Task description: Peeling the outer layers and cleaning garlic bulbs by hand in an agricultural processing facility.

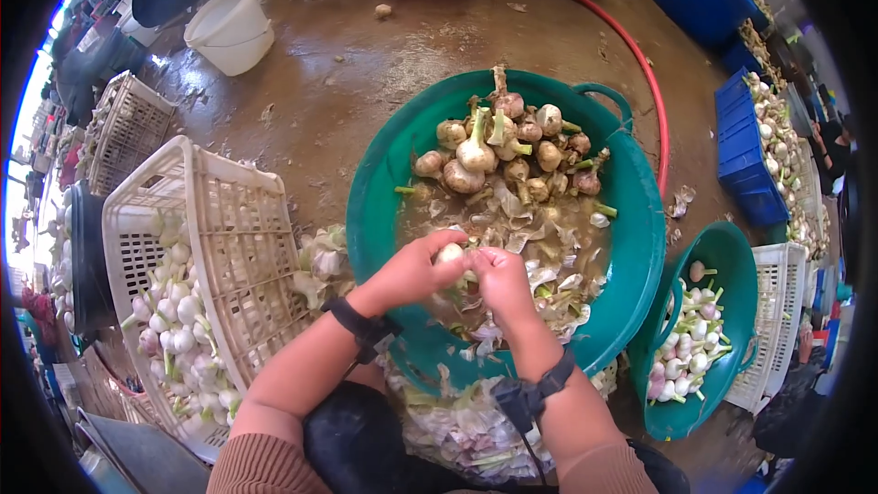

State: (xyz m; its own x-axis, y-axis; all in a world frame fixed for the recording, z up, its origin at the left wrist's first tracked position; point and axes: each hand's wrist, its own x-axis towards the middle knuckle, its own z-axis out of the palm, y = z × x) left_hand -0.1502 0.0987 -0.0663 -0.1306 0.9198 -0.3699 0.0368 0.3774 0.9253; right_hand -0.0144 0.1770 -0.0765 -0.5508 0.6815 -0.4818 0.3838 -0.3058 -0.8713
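Note:
My left hand point(409, 272) is closed around a pale garlic bulb point(449, 254), held over the near part of a large green tub point(366, 201). Against the bulb's right side, my right hand point(506, 285) is pinched shut, its fingertips meeting those of the left; they partly hide the bulb. Brownish, unpeeled garlic bulbs point(476, 154) with cut stems are heaped at the tub's far side. Loose garlic skins point(541, 247) float in murky water beneath and beyond my hands.
At left stands a white plastic crate point(240, 261) of cleaned garlic. A smaller green tub point(741, 265) at right holds white bulbs. More skins point(476, 430) pile up between my legs. A red hose point(631, 41), a white bucket point(233, 32) and a blue crate point(739, 151) lie farther out.

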